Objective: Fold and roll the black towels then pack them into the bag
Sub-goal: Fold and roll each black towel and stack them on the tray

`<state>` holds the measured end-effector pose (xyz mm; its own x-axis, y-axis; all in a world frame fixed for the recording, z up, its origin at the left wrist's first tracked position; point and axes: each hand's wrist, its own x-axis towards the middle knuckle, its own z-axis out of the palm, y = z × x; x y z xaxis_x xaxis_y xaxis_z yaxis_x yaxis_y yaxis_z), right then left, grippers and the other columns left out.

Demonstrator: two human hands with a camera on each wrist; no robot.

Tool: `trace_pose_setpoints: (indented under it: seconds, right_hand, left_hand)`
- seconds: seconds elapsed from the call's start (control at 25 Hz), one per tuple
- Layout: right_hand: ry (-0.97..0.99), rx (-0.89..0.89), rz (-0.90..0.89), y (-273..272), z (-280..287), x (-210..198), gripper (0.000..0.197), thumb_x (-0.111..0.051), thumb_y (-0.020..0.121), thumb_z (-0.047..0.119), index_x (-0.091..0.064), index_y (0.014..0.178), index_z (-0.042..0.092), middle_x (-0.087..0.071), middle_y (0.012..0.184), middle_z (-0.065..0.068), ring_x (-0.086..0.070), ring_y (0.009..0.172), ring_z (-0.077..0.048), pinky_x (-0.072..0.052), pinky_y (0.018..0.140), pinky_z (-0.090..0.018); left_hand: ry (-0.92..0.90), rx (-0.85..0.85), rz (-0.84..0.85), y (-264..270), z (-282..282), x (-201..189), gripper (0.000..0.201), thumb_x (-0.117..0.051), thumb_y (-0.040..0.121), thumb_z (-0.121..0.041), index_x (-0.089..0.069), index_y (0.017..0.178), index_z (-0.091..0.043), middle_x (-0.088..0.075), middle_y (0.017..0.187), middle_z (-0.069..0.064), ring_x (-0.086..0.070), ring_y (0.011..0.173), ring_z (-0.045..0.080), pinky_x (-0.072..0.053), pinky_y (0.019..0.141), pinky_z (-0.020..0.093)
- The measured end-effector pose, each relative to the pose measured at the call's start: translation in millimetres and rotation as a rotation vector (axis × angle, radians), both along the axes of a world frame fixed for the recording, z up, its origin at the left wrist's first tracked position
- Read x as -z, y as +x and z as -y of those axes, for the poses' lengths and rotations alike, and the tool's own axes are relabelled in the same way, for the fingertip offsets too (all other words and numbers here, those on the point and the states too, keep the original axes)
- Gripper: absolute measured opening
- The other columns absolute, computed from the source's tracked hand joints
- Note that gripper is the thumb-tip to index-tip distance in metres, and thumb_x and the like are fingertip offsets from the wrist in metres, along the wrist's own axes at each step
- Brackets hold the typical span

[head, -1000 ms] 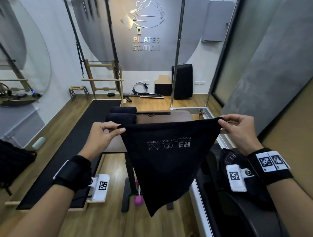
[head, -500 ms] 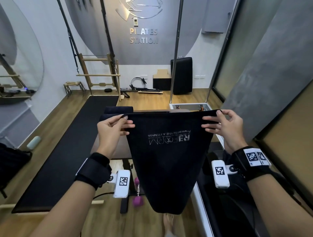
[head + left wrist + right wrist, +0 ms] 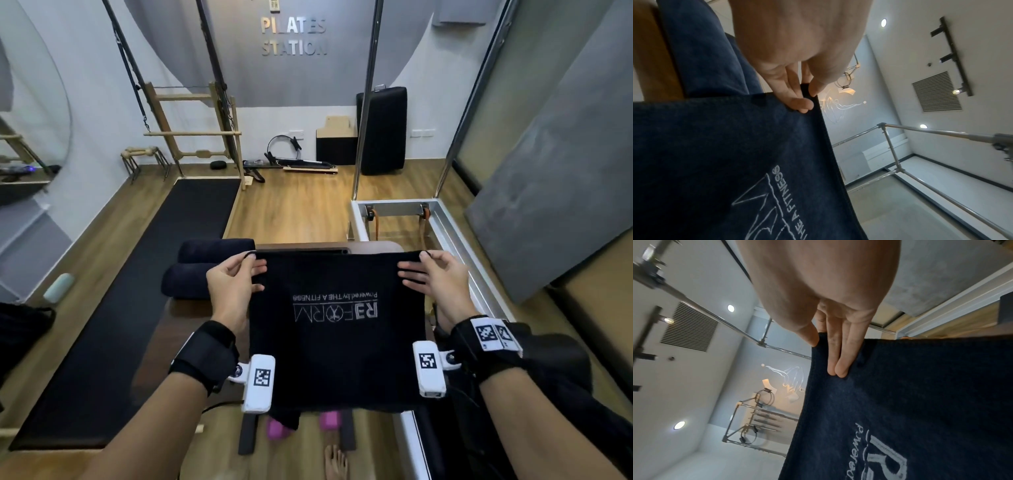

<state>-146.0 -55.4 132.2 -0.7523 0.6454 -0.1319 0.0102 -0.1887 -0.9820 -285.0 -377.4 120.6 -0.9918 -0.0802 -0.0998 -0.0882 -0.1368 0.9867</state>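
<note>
The black towel [image 3: 337,329] occupies the centre of the head view, held out by its two far corners, printed logo facing up and reading inverted; its near edge droops over the front of the brown table [image 3: 171,318]. Judged step: spreading or laying the towel flat ahead of folding. The next move calls for setting it down square, then bringing edge to edge without skewing the corners.

Left hand [image 3: 233,286]: thumb and forefinger pinch the towel's left corner, remaining fingers [image 3: 797,104] extended along the cloth. Right hand [image 3: 435,279]: the same pinch on the right corner, fingers [image 3: 836,365] straight and flat against the fabric.

Two rolled towels [image 3: 205,267] lie left of centre, just beyond the left hand. The bag cannot be identified with certainty.
</note>
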Motion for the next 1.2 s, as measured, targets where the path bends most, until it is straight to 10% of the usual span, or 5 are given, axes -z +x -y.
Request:
trace_pose_setpoints:
  seconds: [0.52,0.76,0.92,1.2]
  right_hand:
    - [-0.12,-0.129,0.339,-168.0,-55.1,63.1,0.006,-0.046,0.111,0.011,-0.047,0.11,0.006,-0.071,0.101,-0.031,-0.07,0.072,-0.034,-0.061,0.056,-0.032]
    - [-0.092,-0.119,0.291,-156.7,-57.8,70.4,0.031,-0.05,0.108,0.005,-0.043,0.136,0.017,-0.075,0.101,-0.028,-0.072,0.084,-0.042,-0.065,0.069,-0.041]
    - [-0.099,-0.116,0.246,-119.8,-40.0,63.4,0.027,-0.05,0.107,0.005,-0.048,0.133,0.014,-0.075,0.099,-0.028,-0.073,0.079,-0.04,-0.065,0.065,-0.039]
    - [-0.012,-0.17,0.32,-4.7,21.2,66.6,0.016,-0.053,0.107,0.008,-0.062,0.119,0.003,-0.075,0.083,-0.02,-0.071,0.057,-0.028,-0.06,0.053,-0.033]
  left_hand:
    - [-0.176,-0.15,0.309,-148.7,-74.8,63.7,0.032,-0.055,0.107,-0.006,-0.06,0.137,0.005,-0.072,0.108,0.019,-0.076,0.093,0.022,-0.061,0.055,0.025]
    - [-0.354,0.135,0.251,-128.0,-79.4,73.5,0.057,-0.057,0.107,-0.014,-0.036,0.16,-0.009,-0.058,0.137,0.011,-0.064,0.101,0.01,-0.06,0.098,0.042]
    - [-0.417,0.213,0.137,-84.3,-57.0,66.2,0.041,-0.06,0.107,-0.018,-0.055,0.147,-0.01,-0.062,0.136,0.006,-0.064,0.124,0.02,-0.056,0.106,0.046]
    - [-0.668,0.314,0.012,30.4,7.8,73.9,0.01,-0.072,0.099,-0.019,-0.078,0.093,-0.012,-0.076,0.085,0.002,-0.07,0.081,0.017,-0.055,0.082,0.031]
